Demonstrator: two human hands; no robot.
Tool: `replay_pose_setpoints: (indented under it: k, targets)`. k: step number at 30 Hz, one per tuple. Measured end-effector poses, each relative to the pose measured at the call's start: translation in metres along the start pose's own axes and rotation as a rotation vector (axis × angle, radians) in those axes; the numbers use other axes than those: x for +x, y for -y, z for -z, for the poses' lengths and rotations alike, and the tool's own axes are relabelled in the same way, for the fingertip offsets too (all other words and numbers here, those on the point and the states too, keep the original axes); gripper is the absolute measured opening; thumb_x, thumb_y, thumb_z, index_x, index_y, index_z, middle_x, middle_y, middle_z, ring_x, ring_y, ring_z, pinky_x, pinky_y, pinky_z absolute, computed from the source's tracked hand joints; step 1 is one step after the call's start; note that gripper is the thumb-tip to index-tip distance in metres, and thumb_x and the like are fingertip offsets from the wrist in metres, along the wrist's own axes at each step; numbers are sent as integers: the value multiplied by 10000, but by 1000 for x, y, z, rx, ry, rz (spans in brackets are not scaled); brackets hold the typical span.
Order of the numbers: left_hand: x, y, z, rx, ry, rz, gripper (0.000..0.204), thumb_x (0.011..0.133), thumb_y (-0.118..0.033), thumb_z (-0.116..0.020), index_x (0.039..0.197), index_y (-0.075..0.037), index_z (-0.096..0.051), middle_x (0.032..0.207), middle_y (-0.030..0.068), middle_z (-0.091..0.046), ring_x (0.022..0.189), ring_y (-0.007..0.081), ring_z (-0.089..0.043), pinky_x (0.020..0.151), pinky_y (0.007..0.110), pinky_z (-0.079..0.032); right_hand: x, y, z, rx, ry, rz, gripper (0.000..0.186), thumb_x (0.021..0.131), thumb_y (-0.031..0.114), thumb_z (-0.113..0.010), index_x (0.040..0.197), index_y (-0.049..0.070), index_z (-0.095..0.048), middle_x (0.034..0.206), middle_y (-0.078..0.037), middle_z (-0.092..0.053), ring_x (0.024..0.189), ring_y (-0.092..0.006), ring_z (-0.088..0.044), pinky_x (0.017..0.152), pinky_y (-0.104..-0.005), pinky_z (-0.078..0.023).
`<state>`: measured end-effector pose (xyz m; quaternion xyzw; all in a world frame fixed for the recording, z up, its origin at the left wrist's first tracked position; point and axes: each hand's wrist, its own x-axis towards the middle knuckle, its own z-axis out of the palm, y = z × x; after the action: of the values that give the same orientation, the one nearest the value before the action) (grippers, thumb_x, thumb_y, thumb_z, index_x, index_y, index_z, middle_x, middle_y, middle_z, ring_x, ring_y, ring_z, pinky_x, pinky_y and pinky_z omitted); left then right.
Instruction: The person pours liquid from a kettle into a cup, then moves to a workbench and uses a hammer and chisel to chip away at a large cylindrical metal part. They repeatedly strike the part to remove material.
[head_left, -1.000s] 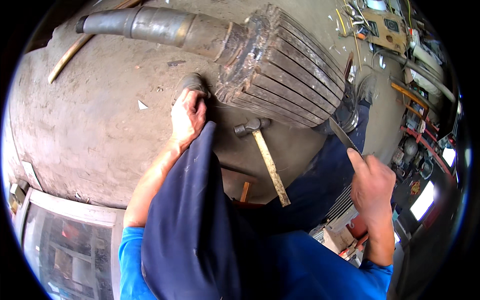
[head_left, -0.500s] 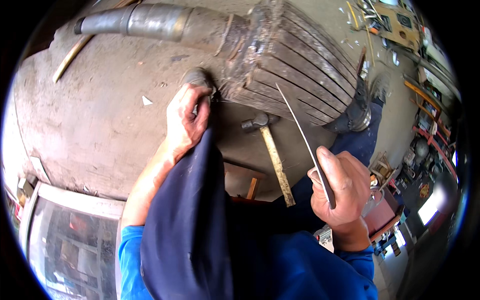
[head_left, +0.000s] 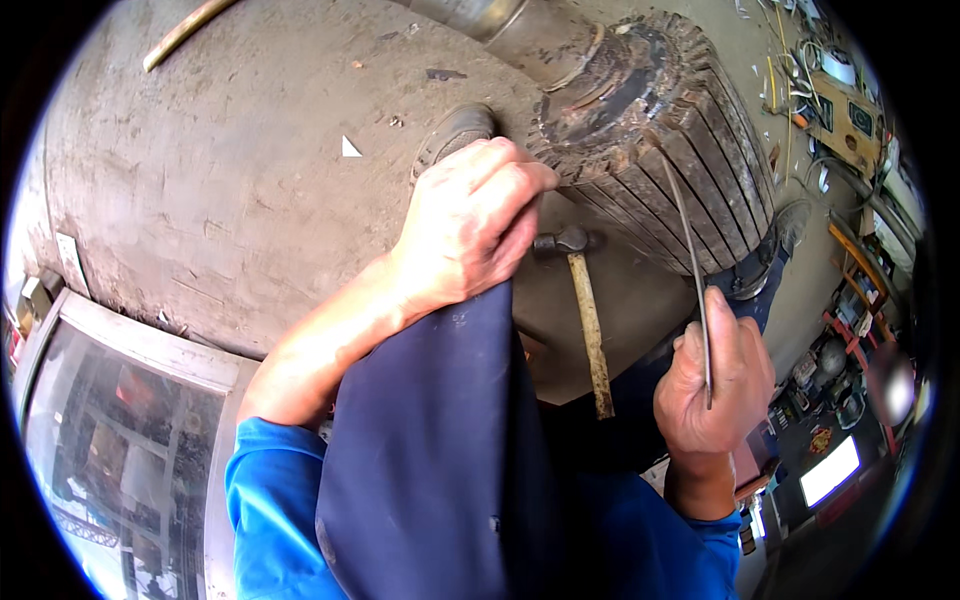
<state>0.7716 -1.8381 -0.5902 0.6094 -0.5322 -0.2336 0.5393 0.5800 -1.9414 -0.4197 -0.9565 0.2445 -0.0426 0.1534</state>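
A dirty slotted cylinder [head_left: 690, 190], like a motor's core, lies in front of me with a thick metal shaft [head_left: 545, 40] running off its far left end. My right hand [head_left: 715, 385] is closed round a long thin flat metal strip [head_left: 689, 240], whose far tip overlaps the cylinder's slots near the end rim. My left hand [head_left: 470, 225] is curled closed, fingertips by the cylinder's near left edge. What it holds, if anything, is hidden. Between my hands a ball-peen hammer [head_left: 588, 320] with a worn wooden handle lies below the cylinder.
My shoe [head_left: 455, 135] stands beyond my left hand. A glass-paned frame [head_left: 130, 440] is at the lower left. A bent wooden stick [head_left: 185, 35] lies on the floor at far left. A cardboard box [head_left: 850, 125], cables and clutter line the right side.
My left hand has moved right, up to the cylinder's edge. The strip in my right hand has shifted right and turned steeper. The whole view has swung, showing the cylinder's end face more.
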Motion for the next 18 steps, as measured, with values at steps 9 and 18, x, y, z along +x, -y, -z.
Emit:
replay_pose_setpoints:
  k: [9,18]
  targets:
    - [2,-6,5,-13,21,-61,322,699,71,-683,1008,-9,-642,892,125,-641,777,315,-643,685,389,-533,10,7,-1,-99,49,50,456,802,-69,-740,1241,-80,-615,664,-83,-511,519,-235,-479,476,-349,-392]
    - [14,-17,9,10,154,-247,327,666,-7,-726,988,-18,-669,862,86,-633,685,252,-605,584,354,-479,7,-1,-11,-167,21,45,440,785,-49,-740,1211,-102,-644,679,-104,-544,536,-250,-514,500,-349,-419]
